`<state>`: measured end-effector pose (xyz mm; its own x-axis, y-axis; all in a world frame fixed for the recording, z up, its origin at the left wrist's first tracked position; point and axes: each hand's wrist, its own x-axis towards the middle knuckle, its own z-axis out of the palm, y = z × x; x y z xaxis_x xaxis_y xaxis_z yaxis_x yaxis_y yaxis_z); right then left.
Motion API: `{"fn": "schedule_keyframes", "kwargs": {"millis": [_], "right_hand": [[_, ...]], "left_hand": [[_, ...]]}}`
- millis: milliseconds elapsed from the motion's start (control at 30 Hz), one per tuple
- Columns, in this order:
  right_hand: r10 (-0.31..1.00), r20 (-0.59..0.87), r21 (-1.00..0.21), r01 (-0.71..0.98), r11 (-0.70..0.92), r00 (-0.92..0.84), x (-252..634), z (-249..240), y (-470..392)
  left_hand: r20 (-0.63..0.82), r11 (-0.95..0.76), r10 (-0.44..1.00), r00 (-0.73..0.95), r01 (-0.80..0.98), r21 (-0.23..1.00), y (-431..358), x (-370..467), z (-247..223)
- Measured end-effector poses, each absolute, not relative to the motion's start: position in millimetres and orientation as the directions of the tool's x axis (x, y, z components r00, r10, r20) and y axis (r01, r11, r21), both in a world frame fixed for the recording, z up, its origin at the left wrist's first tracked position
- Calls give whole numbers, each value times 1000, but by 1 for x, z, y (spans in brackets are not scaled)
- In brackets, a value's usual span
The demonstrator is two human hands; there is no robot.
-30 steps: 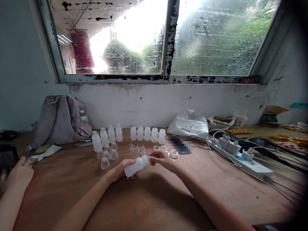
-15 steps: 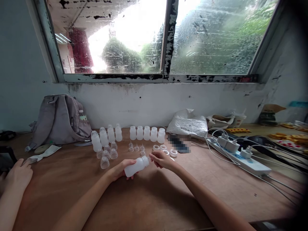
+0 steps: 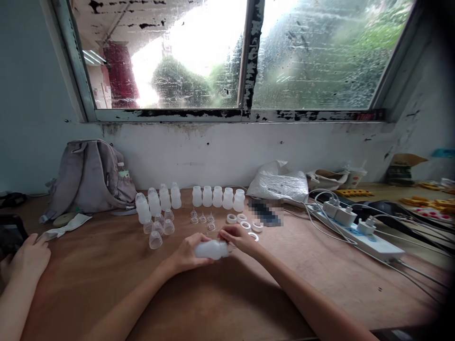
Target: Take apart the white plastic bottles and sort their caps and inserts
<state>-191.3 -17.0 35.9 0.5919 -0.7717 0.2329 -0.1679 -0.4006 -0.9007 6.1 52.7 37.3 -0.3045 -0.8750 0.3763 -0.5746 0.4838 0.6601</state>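
A frosted white baby bottle (image 3: 209, 250) lies almost level in my left hand (image 3: 185, 253), whose fingers wrap around its body. My right hand (image 3: 236, 235) is closed at the bottle's neck end, thumb and fingers pressed against it. Something small and clear shows at the mouth, partly hidden by those fingers. Behind my hands lie several clear nipples (image 3: 202, 219) and several white screw rings (image 3: 245, 226). A row of uncapped bottles (image 3: 217, 196) stands farther back. To the left are capped bottles (image 3: 154, 202) and loose clear caps (image 3: 155, 239).
Another person's hand (image 3: 30, 258) holds a dark phone (image 3: 12, 234) at the left edge. A grey backpack (image 3: 90, 177) leans against the wall. Right of centre are a silvery bag (image 3: 280, 182), a blurred dark object (image 3: 266, 213) and a power strip (image 3: 369, 241) with cables.
The bottle has shifted right and turned from tilted to nearly level. My left hand has moved over it, and my right hand has closed in against its neck.
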Motion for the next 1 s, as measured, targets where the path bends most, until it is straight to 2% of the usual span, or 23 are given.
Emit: {"fn": "schedule_keyframes", "kwargs": {"millis": [100,200,367,567,767,867,1000], "right_hand": [[-770,229,-908,-155,-390,596,-192,44,-13],[-753,191,-936,-113,-332,630,-192,47,-9],[-738,247,-883,-168,-438,628,-189,35,-12],[-749,360,-781,-259,-568,557,-189,27,-12],[-711,434,-740,-231,-632,554,-187,31,-6],[-754,440,-793,-183,-581,488,-181,28,-5],[-846,363,-918,-5,-396,390,-172,19,-9]], "left_hand": [[264,408,-904,-337,-491,770,53,5,38],[242,339,-935,-259,-448,827,49,7,35],[192,278,-950,-246,-392,877,43,14,31],[357,415,-909,-215,-542,731,44,14,28],[503,541,-827,-253,-605,585,37,16,16],[523,546,-817,-242,-617,567,37,17,16],[520,582,-801,-298,-592,557,43,17,19]]}}
